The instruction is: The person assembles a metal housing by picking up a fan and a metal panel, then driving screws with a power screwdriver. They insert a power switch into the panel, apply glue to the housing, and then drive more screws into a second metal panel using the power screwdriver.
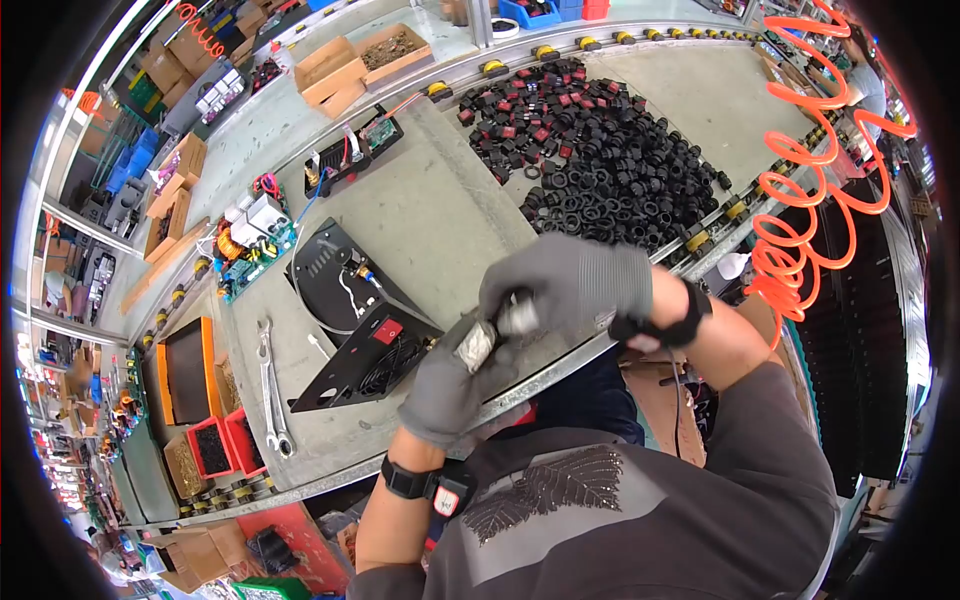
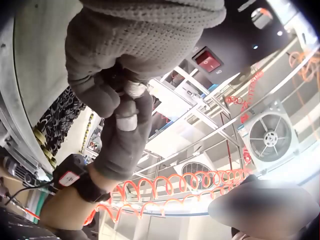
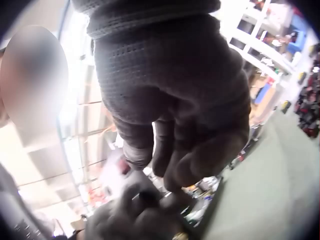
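My gloved left hand (image 1: 440, 390) pinches a small black part (image 2: 113, 78) between thumb and fingers, most of it hidden by the glove. Right beside it, my gloved right hand (image 1: 550, 290) has its fingers curled close over the left fingertips; I cannot tell whether it grips the part too. Whitish tape wraps both thumbs. Next to the left hand stands a black device housing (image 1: 335, 275) whose end panel carries a red rocker switch (image 1: 388, 331). Beyond the right hand lies a big pile of black plastic rings and nuts (image 1: 610, 170).
Two wrenches (image 1: 267, 385) lie left of the housing. A circuit board (image 1: 252, 235) and a black tray with wired parts (image 1: 352, 150) sit farther back. Red bins (image 1: 210, 448) stand at the left edge. Coiled orange air hoses (image 1: 795, 190) hang at the right.
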Demonstrator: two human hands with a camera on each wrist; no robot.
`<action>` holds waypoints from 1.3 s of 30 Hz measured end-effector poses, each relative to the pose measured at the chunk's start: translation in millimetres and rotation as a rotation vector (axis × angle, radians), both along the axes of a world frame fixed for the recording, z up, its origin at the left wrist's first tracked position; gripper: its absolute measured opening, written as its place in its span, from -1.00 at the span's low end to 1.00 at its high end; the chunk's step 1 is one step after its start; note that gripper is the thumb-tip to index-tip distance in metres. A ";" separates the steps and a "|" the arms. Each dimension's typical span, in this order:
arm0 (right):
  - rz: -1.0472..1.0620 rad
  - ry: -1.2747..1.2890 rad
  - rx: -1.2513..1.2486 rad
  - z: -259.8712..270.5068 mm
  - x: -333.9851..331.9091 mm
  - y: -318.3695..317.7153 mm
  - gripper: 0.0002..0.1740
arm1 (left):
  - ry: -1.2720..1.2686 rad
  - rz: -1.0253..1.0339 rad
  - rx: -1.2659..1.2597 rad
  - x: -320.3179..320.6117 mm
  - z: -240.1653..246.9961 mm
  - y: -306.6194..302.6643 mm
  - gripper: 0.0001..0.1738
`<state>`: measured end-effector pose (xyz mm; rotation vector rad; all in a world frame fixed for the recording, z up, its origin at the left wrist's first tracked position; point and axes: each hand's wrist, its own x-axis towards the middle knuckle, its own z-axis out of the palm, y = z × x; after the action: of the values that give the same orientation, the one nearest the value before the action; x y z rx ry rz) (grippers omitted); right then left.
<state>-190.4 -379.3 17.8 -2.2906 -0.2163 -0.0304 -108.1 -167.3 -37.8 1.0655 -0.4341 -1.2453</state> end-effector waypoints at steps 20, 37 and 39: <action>-0.667 0.302 -0.926 -105.2 123.2 -144.0 -0.67 | -1.421 1.032 0.234 -9.2 31.5 106.7 -0.45; 0.668 0.065 0.190 27.4 220.4 183.1 -0.59 | -0.779 1.294 -0.077 40.1 30.4 154.7 -0.58; 0.732 0.122 0.190 22.5 230.7 189.0 -0.60 | -0.789 1.357 -0.098 38.5 27.0 148.5 -0.58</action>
<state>40.3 -190.3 40.3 -1.8983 -0.9270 0.4428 -69.7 -18.9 -10.8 1.3441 -0.2333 0.4165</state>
